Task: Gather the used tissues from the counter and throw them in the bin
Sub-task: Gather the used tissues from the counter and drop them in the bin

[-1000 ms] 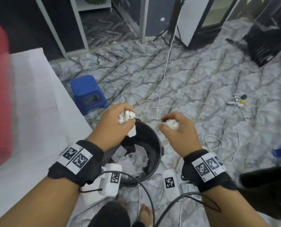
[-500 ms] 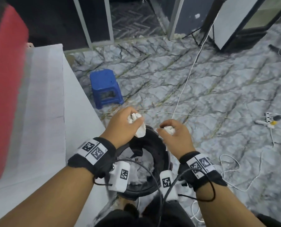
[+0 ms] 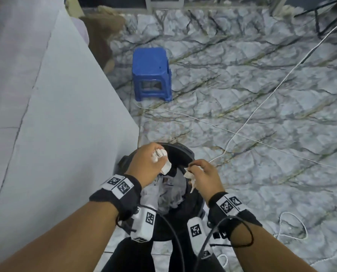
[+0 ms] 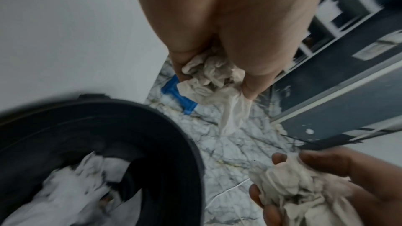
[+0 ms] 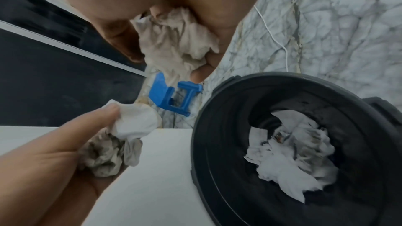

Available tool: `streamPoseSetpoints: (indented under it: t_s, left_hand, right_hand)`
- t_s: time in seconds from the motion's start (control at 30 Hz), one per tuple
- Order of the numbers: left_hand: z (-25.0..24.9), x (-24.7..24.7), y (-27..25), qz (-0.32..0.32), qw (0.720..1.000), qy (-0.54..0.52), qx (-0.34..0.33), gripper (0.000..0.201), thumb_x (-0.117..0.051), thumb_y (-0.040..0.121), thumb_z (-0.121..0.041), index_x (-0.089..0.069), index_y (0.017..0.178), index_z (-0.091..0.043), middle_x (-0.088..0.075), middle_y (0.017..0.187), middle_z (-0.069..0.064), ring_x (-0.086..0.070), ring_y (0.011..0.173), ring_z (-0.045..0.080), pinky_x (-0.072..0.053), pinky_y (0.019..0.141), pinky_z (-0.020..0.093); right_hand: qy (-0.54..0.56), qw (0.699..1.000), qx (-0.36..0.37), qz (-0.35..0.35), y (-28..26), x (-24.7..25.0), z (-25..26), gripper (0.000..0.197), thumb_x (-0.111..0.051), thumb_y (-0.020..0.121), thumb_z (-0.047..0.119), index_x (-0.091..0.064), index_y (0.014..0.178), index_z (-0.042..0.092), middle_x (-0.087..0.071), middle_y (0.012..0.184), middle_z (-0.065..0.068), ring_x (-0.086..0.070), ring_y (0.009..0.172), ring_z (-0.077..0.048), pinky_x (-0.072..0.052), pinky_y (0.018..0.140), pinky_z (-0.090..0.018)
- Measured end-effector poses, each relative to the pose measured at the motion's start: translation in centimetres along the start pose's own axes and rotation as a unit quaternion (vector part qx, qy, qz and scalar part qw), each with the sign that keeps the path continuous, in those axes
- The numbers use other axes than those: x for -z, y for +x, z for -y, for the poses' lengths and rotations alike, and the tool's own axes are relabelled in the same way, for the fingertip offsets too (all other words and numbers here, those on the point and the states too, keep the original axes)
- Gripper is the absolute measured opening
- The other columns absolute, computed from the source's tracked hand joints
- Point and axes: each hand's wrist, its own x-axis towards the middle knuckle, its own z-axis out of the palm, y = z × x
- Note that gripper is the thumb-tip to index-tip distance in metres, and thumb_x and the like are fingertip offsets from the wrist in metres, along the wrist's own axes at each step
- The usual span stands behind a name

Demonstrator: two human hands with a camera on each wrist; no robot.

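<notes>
- The white worktop (image 3: pixel 46 114) runs down the left, and the black bin (image 3: pixel 183 154) stands on the floor right beside it.
- The left hand (image 3: pixel 144 163) hangs over the bin's open top, fingers (image 4: pixel 254 68) curled tight round a tissue wad (image 3: pixel 160 154).
- The right hand (image 3: pixel 204 177) pinches another tissue (image 3: pixel 189 174) over the bin's right rim.
- Both wads should fall straight down into the bin; the left one looks better centred.

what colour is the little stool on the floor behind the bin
Blue stool, clearest in the head view.
</notes>
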Motion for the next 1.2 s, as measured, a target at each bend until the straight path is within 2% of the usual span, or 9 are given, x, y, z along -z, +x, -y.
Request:
streamPoseSetpoints:
  t_s: [0.17, 0.43, 0.53, 0.63, 0.73, 0.83, 0.93, 1.07, 1.2]
  left_hand:
    - [5.0, -4.2, 3.3, 0.014, 0.996, -0.027, 0.082, 0.015, -0.068, 0.085, -0.031, -0.062, 0.099, -0.03, -0.067, 0.095, -0.014, -0.062, 0.089, 0.008, -0.043, 0.079, 0.023]
    - [13.8, -11.0, 8.6, 0.056, 0.982, -0.03, 0.178, 0.024, -0.06, 0.091, -0.03, -0.059, 0.111, -0.017, -0.066, 0.108, 0.003, -0.061, 0.099, 0.021, -0.043, 0.081, 0.029]
    - [16.7, -12.9, 10.0, 0.056, 0.974, -0.053, 0.213, 0.029, -0.061, 0.09, -0.033, -0.057, 0.114, -0.017, -0.061, 0.114, 0.005, -0.059, 0.1, 0.02, -0.043, 0.081, 0.028]
    - [19.4, -14.8, 11.1, 0.055, 0.963, -0.087, 0.25, 0.054, -0.063, 0.084, -0.048, -0.046, 0.13, -0.024, -0.043, 0.132, 0.005, -0.052, 0.114, 0.022, -0.042, 0.099, 0.034]
    - [21.3, -16.1, 12.1, 0.066, 0.954, -0.116, 0.269, 0.09, -0.057, 0.067, -0.073, -0.027, 0.145, -0.037, -0.029, 0.152, 0.002, -0.041, 0.133, 0.023, -0.034, 0.112, 0.047]
    - [22.4, -16.6, 12.8, 0.071, 0.95, -0.153, 0.264, 0.088, -0.059, 0.078, -0.066, -0.018, 0.15, -0.037, -0.026, 0.159, -0.001, -0.032, 0.141, 0.019, -0.028, 0.117, 0.045]
    - [22.3, -16.4, 13.0, 0.079, 0.948, -0.173, 0.254, 0.074, -0.062, 0.091, -0.044, -0.022, 0.151, -0.029, -0.034, 0.155, 0.001, -0.036, 0.139, 0.017, -0.029, 0.114, 0.035]
    - [21.5, -15.4, 12.8, 0.089, 0.955, -0.138, 0.246, 0.057, -0.061, 0.093, -0.035, -0.04, 0.143, -0.021, -0.05, 0.143, 0.003, -0.049, 0.128, 0.017, -0.037, 0.108, 0.033]
    - [18.7, -13.5, 11.4, 0.092, 0.965, -0.112, 0.219, 0.044, -0.059, 0.095, -0.027, -0.049, 0.136, -0.018, -0.062, 0.117, -0.003, -0.057, 0.112, 0.013, -0.04, 0.096, 0.026]
  right_hand:
    - [0.005, 0.997, -0.07, 0.008, 5.5, -1.6, -3.9, 0.014, -0.056, 0.091, 0.012, -0.065, 0.08, 0.014, -0.065, 0.089, -0.006, -0.058, 0.082, -0.019, -0.045, 0.075, -0.03]
    - [-0.046, 0.987, -0.155, 0.001, 13.6, -6.3, -11.8, 0.033, -0.059, 0.093, 0.039, -0.065, 0.114, 0.014, -0.071, 0.103, -0.01, -0.067, 0.095, -0.029, -0.054, 0.09, -0.041]
    - [-0.049, 0.982, -0.182, 0.008, 16.0, -7.8, -14.3, 0.037, -0.056, 0.096, 0.04, -0.063, 0.117, 0.011, -0.07, 0.106, -0.009, -0.065, 0.098, -0.027, -0.052, 0.089, -0.036]
    - [-0.034, 0.982, -0.183, -0.008, 17.8, -9.0, -16.4, 0.038, -0.056, 0.095, 0.046, -0.063, 0.115, 0.014, -0.068, 0.103, -0.003, -0.064, 0.095, -0.022, -0.048, 0.085, -0.031]
    - [0.001, 0.986, -0.164, -0.009, 19.3, -10.5, -18.3, 0.067, -0.055, 0.083, 0.07, -0.063, 0.124, 0.017, -0.069, 0.117, -0.001, -0.065, 0.107, -0.018, -0.049, 0.097, -0.036]
    - [0.058, 0.981, -0.181, -0.03, 20.9, -11.6, -20.1, 0.094, -0.048, 0.058, 0.091, -0.058, 0.127, 0.029, -0.063, 0.13, 0.0, -0.059, 0.121, -0.022, -0.048, 0.104, -0.046]
    - [0.087, 0.975, -0.2, -0.039, 21.7, -11.7, -20.8, 0.08, -0.045, 0.057, 0.084, -0.061, 0.117, 0.034, -0.064, 0.129, -0.005, -0.059, 0.121, -0.027, -0.048, 0.104, -0.047]
    - [0.09, 0.973, -0.208, -0.041, 21.0, -11.2, -20.2, 0.053, -0.046, 0.063, 0.076, -0.059, 0.095, 0.035, -0.068, 0.119, -0.007, -0.063, 0.113, -0.028, -0.05, 0.101, -0.049]
    - [0.078, 0.978, -0.188, -0.049, 18.1, -9.7, -18.1, 0.024, -0.058, 0.087, 0.053, -0.062, 0.089, 0.029, -0.07, 0.1, -0.004, -0.067, 0.099, -0.027, -0.054, 0.094, -0.051]
